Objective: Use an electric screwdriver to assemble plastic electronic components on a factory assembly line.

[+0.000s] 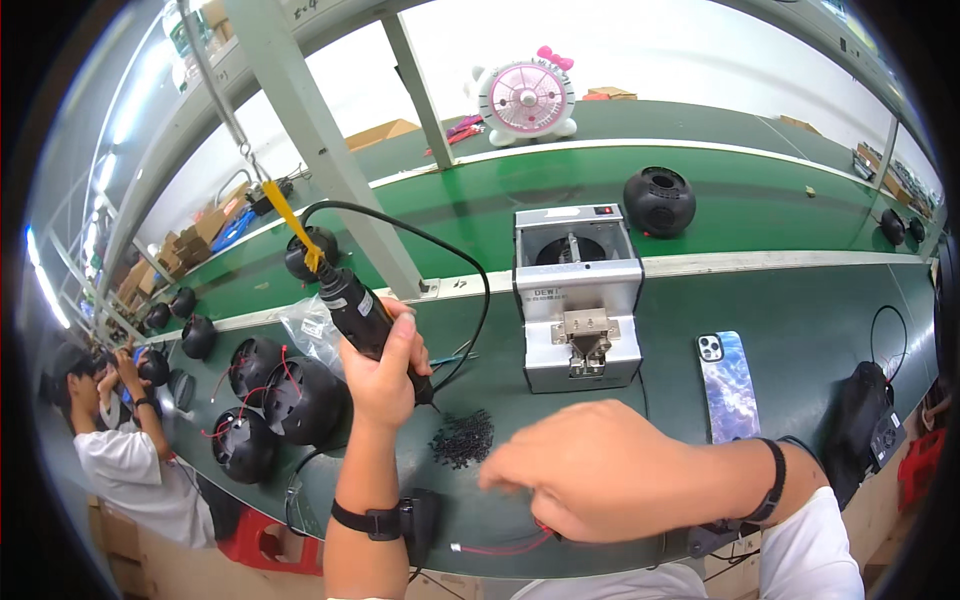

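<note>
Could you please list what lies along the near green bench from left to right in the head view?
Black round housings → left hand with electric screwdriver → screw pile → screw feeder → phone → black device.

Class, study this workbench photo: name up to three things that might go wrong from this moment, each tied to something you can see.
1. The right hand reaches across right beside the loose pile of small black screws; a brush might scatter them.
2. The left hand holds the electric screwdriver tip-down just above the table; its black cable loops near the screw feeder and might snag.
3. The phone lies close to the right forearm and might get knocked.
</note>
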### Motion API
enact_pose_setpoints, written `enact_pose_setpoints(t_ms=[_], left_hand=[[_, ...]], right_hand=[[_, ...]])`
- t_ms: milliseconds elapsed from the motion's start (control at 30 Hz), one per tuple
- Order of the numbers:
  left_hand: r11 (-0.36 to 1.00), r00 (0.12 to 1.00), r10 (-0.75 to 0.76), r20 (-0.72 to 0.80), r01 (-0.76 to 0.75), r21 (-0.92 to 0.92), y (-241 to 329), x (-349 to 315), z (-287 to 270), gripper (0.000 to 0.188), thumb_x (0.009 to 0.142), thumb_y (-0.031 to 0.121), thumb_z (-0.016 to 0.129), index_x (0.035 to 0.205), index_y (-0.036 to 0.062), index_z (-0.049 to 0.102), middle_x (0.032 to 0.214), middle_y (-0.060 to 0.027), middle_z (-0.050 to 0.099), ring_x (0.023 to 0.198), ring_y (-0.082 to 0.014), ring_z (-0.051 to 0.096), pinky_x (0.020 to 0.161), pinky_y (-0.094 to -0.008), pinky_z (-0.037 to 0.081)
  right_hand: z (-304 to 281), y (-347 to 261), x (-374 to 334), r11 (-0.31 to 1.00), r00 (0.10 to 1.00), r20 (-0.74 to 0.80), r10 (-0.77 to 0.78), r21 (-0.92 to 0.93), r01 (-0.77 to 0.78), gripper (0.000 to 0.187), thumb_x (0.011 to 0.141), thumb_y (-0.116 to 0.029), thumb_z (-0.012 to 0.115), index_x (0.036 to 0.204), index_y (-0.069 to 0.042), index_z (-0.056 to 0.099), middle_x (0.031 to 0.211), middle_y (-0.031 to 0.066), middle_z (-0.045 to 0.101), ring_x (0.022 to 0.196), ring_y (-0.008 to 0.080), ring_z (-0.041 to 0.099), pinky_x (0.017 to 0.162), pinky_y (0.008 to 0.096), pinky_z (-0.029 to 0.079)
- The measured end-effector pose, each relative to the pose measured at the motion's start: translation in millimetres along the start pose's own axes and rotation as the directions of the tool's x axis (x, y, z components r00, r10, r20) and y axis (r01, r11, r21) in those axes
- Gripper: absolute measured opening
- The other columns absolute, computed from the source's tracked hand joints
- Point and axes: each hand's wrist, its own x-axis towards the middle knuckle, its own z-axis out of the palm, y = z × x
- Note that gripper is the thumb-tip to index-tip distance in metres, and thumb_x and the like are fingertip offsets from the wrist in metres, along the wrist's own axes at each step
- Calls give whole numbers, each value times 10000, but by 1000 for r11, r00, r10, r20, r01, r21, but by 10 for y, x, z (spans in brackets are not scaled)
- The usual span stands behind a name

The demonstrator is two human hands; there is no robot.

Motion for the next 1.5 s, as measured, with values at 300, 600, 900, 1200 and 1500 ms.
enact_pose_setpoints(t_ms=[300,600,900,1200,1500], left_hand=[[997,998,25,59,-20,-79,-14,-59,65,223,997,147,630,1126,-4,530,664,-33,518,535,-119,502,524,-288,463],[987,989,150,12,-149,-59,513,12,256,371,1058,373,546,1179,25,502,666,5,473,510,-101,452,484,-284,428],[905,976,207,75,-161,-394,1195,135,569,439,1097,437,413,1213,24,505,645,22,474,478,-78,458,453,-271,439],[897,976,205,70,-159,-413,1163,165,564,451,1098,441,402,1230,20,495,659,17,492,483,-79,471,458,-270,441],[904,948,286,143,-217,-369,1198,55,641,469,1104,439,388,1236,-3,475,655,9,498,468,-86,484,449,-260,450]], right_hand=[[-4,160,242,985,987,-128,98,152,-78,288,851,-178,702,1081,-14,646,994,153,681,945,330,675,831,441,545],[60,175,231,996,955,-287,81,-3,-86,361,865,-146,722,1183,11,654,1053,177,659,1040,358,632,906,443,518],[30,126,240,994,950,-295,106,71,-89,511,841,-206,823,1299,-41,667,1062,173,716,838,256,719,739,353,571],[-1,186,263,967,928,-318,195,220,-127,195,868,-173,776,957,-2,751,784,180,717,699,341,700,651,393,550],[7,136,256,991,938,-318,137,41,-131,182,843,-189,824,869,-31,737,740,118,714,659,233,704,615,325,548]])
